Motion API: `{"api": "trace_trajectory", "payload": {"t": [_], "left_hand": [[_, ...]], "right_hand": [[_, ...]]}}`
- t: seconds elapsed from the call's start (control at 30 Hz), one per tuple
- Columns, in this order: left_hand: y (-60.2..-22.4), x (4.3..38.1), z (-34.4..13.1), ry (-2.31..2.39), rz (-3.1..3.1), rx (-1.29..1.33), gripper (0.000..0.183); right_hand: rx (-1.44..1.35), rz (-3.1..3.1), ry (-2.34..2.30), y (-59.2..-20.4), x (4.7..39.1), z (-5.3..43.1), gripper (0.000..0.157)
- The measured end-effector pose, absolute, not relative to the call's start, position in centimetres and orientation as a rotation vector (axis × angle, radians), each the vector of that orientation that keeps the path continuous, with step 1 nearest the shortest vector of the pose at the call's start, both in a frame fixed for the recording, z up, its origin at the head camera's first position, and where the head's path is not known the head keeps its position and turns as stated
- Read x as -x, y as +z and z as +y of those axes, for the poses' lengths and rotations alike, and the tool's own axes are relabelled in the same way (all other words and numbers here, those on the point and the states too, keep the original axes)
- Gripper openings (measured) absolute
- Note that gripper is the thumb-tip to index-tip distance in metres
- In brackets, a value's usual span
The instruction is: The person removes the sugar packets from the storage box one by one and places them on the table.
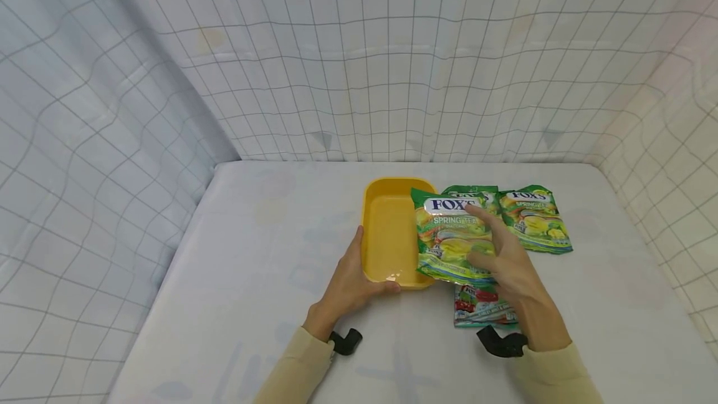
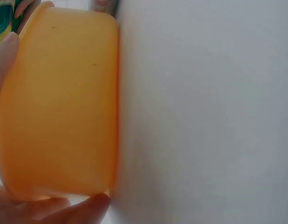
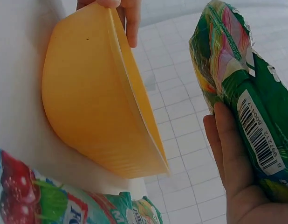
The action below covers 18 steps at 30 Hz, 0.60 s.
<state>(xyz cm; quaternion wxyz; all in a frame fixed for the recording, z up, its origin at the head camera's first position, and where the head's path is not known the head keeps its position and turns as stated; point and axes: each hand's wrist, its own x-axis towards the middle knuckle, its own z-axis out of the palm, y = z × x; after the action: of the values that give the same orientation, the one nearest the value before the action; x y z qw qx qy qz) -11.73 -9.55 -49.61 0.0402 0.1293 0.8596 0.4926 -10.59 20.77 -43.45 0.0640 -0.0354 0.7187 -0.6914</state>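
Observation:
A yellow plastic tub (image 1: pixel 389 235) stands on the white table, its inside bare. My left hand (image 1: pixel 346 279) grips it at the near-left corner, thumb over the near rim and fingers along the left side. In my right hand (image 1: pixel 513 267) is a green Fox's Spring Tea candy bag (image 1: pixel 449 239), held above the tub's right rim, overlapping it in the head view. The right wrist view shows this bag's back with a barcode label (image 3: pixel 260 133), fingers pressed against it. Beneath the right hand lies a red cherry candy bag (image 1: pixel 481 308).
Another green Fox's bag (image 1: pixel 477 191) lies partly hidden behind the held one. A further Spring Tea bag (image 1: pixel 535 220) lies to its right. Grid-patterned white cloth (image 1: pixel 381 80) rises behind the table (image 1: pixel 269 254) and along both sides.

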Motion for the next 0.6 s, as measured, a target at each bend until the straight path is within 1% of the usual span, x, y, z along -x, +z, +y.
{"api": "trace_trajectory", "payload": {"t": [0.23, 0.5, 0.6], "left_hand": [[-49.7, 11.7, -9.6, 1.509, 2.648, -0.445, 0.14], [-49.7, 11.9, -9.7, 1.547, 2.635, -0.543, 0.14], [-49.7, 11.9, -9.7, 1.541, 2.63, -0.54, 0.14]], "right_hand": [[0.194, 2.229, -2.098, -43.2, 9.9, 23.0, 0.083], [0.216, 1.962, -2.3, -42.8, 9.3, 25.4, 0.08], [0.226, 1.93, -2.325, -42.8, 9.1, 26.3, 0.08]]}}
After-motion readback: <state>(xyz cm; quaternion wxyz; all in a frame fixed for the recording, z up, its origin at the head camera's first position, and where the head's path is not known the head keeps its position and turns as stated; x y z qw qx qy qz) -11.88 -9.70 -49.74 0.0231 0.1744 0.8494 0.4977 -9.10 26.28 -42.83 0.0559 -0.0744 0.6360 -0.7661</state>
